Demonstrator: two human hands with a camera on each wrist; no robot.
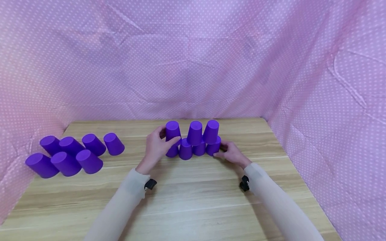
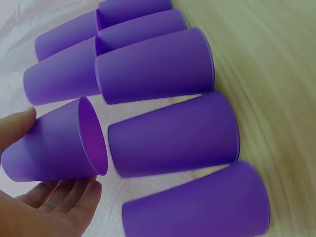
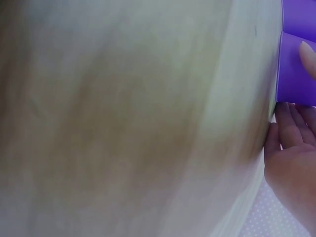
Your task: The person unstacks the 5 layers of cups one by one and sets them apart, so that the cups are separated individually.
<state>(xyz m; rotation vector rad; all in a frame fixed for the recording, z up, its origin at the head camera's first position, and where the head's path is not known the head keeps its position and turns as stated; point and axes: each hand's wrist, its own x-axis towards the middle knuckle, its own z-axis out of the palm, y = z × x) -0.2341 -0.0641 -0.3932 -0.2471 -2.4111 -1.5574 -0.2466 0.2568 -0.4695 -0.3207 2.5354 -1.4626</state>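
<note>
"Where's the raised cup?"
"Gripped in the left hand, above the left-end lower cup it partly hides."
"And the right hand?"
"Holding the right-end lower cup — cut off in the right wrist view."
"Around?"
"Wooden table — dotted pink cloth beyond."

Held in left hand, thumb across near side: smooth purple tapered cup, mouth down, roughly upright, just above left end of lower row. Narrow gap below rim in left-wrist view. Lower row of matching purple tapered cups: four showing in head view, all inverted, standing on wood-grain tabletop. On top, toward right: upper pair of inverted purple cups, close side by side, set apart from held cup. Right-end lower cup: gripped by right hand, inverted, upright, partly hidden beneath upper pair.
</note>
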